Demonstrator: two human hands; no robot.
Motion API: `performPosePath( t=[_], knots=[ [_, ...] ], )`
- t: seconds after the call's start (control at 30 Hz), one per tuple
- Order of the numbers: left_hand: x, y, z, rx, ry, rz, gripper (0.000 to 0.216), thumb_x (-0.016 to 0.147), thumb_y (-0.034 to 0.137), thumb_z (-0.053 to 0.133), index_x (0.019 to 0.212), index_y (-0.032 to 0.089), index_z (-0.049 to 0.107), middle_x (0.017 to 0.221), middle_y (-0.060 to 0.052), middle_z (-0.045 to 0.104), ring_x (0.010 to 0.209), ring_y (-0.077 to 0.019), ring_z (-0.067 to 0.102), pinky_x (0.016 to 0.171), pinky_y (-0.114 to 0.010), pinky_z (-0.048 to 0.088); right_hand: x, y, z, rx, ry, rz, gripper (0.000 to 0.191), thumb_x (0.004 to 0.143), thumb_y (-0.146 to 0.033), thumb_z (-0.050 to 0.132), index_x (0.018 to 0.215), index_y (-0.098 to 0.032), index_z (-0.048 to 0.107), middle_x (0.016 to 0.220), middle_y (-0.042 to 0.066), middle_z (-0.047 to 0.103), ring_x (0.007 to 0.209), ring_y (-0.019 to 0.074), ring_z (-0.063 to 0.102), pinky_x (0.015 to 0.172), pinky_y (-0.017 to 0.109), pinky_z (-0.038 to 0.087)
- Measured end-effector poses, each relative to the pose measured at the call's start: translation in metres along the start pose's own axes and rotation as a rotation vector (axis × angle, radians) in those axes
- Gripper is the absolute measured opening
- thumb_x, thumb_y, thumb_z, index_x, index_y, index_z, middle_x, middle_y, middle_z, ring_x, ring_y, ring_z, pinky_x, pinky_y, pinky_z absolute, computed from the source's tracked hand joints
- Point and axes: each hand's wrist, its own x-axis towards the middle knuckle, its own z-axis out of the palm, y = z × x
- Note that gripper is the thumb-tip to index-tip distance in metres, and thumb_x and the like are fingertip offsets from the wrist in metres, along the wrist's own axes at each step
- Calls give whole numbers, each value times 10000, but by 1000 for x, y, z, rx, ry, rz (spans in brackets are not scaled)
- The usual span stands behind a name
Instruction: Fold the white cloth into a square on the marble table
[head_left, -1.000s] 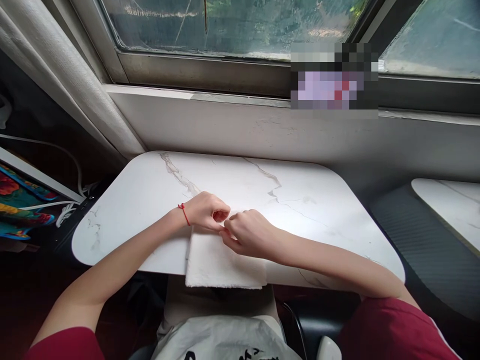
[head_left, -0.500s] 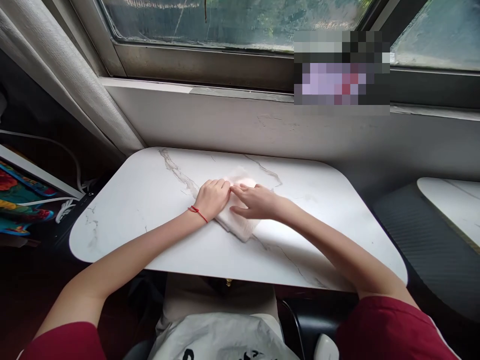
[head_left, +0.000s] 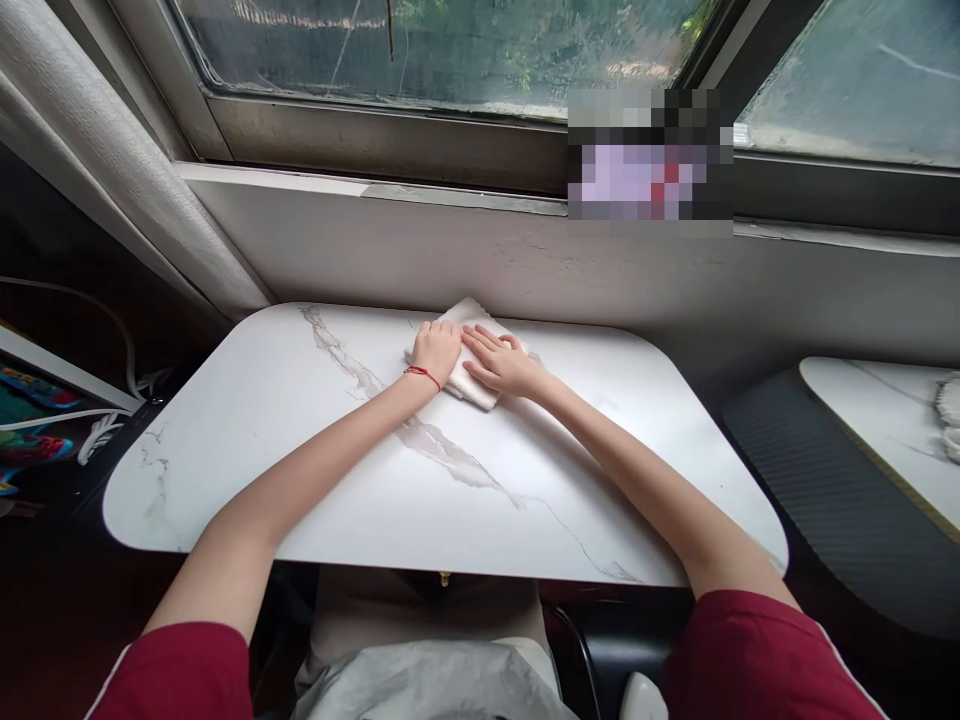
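Note:
A folded white cloth (head_left: 474,390) lies flat on the white, marble-patterned table (head_left: 285,450), close to its far edge. My left hand (head_left: 437,350), with a red string bracelet at the wrist, presses on the cloth's left side; its fingers are curled over the fabric. On the right part of the cloth rests my right hand (head_left: 501,362), palm down, with its fingers stretched out and the thumb apart. The fingertips of both hands nearly meet in the middle. One corner of the cloth sticks out beyond the hands toward the wall.
Behind the table rises a low wall (head_left: 390,240) under a window (head_left: 450,50). A curtain (head_left: 127,160) hangs at the left, above white cables (head_left: 97,435). At the right stands another white tabletop (head_left: 892,420) beside a dark ribbed surface (head_left: 810,490).
Both hands have slid the cloth away from me, toward the table's far edge. My arms are stretched farther forward, and the view has shifted slightly.

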Motion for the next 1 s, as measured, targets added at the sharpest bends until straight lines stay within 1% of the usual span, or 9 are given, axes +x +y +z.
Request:
performPosePath(
  t=[0.1,0.23,0.33,0.5,0.67,0.77,0.83,0.93,1.0],
  knots=[
    [15,23,2,35,-62,-115,277,936,54,401,1104,47,621,1070,-208,680,1009,-307,627,867,-421,417,3,4,7,-81,70,18,593,1015,-351,270,1550,-102,330,1633,154,269,1515,288,247,1146,497,265],
    [17,44,-3,64,-134,-204,288,955,69,398,1154,37,603,1098,-207,670,1015,-307,631,837,-396,429,6,9,12,-125,108,25,595,995,-329,283,1537,-95,357,1629,161,281,1497,301,273,1119,486,285],
    [11,45,-9,32,-180,-209,307,978,71,371,1198,11,575,1134,-218,653,1068,-292,622,868,-362,412,8,13,15,-113,150,28,609,987,-351,280,1536,-98,359,1618,162,311,1476,302,298,1103,475,283],
    [5,41,-11,66,-183,-157,331,984,64,322,1210,3,557,1146,-225,639,1094,-293,597,896,-369,378,11,14,15,-145,187,5,615,968,-353,299,1504,-65,395,1557,213,398,1384,348,370,1030,461,305],
    [6,45,-11,100,-185,-133,334,980,70,354,1248,-10,538,1179,-245,628,1106,-311,593,911,-396,395,9,2,12,-117,173,68,614,935,-329,329,1485,-73,421,1513,217,439,1285,350,409,1006,464,315],
    [-3,53,-12,108,-203,-95,329,975,70,367,1243,-3,542,1162,-245,642,1092,-326,609,912,-437,414,-6,-17,16,-132,148,194,640,940,-338,334,1515,-60,378,1543,223,392,1323,362,366,1016,472,318],
    [-17,62,-12,132,-219,-71,337,966,54,348,1223,-18,554,1138,-260,654,1067,-338,624,905,-471,425,-26,-33,19,-172,134,262,662,954,-350,336,1539,-41,329,1564,237,352,1353,376,337,1018,474,323],
    [-49,82,-14,141,-191,-45,382,950,20,315,1235,-70,553,1146,-307,651,1056,-360,640,902,-504,439,-66,-55,24,-235,125,283,674,968,-368,347,1546,-23,310,1559,257,351,1371,393,330,1004,470,341],
    [-74,97,-17,105,-152,-21,410,940,6,335,1286,-70,541,1166,-302,655,1080,-370,644,910,-513,451,-95,-69,27,-267,143,286,657,976,-378,357,1540,-40,336,1550,252,370,1384,395,333,1003,465,346]
  ],
)
